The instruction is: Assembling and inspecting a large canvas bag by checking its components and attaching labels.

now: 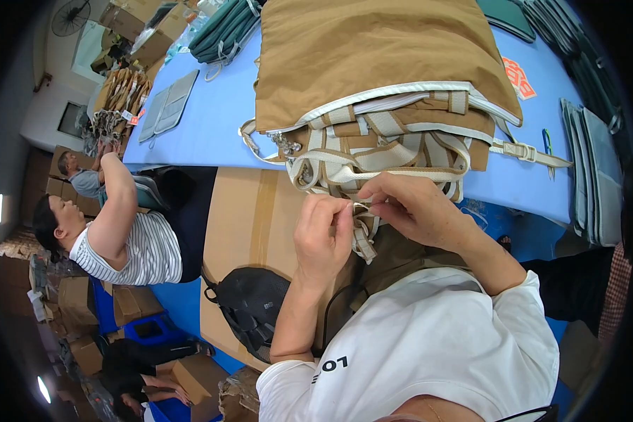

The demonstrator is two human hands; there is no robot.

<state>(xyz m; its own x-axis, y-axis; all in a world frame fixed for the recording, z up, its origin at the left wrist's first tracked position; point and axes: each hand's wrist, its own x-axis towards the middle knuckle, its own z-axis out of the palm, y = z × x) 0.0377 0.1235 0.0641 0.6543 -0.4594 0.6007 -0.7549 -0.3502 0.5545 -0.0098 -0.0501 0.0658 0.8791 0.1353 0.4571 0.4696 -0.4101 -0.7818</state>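
Head view, at the centre of the frame: the left hand [322, 235] and the right hand [422, 211] are close together, and in each the grip of thumb and finger appears pinched on a beige strap [363, 243], whose end hangs below them. I judge this strap is in the middle of being handled, because both hands are on it. Left of it, a black backpack [253, 302] lies on a cardboard box [235, 211]. Beyond, at the upper middle, the brown bag [380, 53] lies on the blue desk [211, 130]; its many other straps are loose and bunched at its near edge, so this part looks not yet arranged. Farther, the green folded stack [225, 32] at the upper left seems already put in order.
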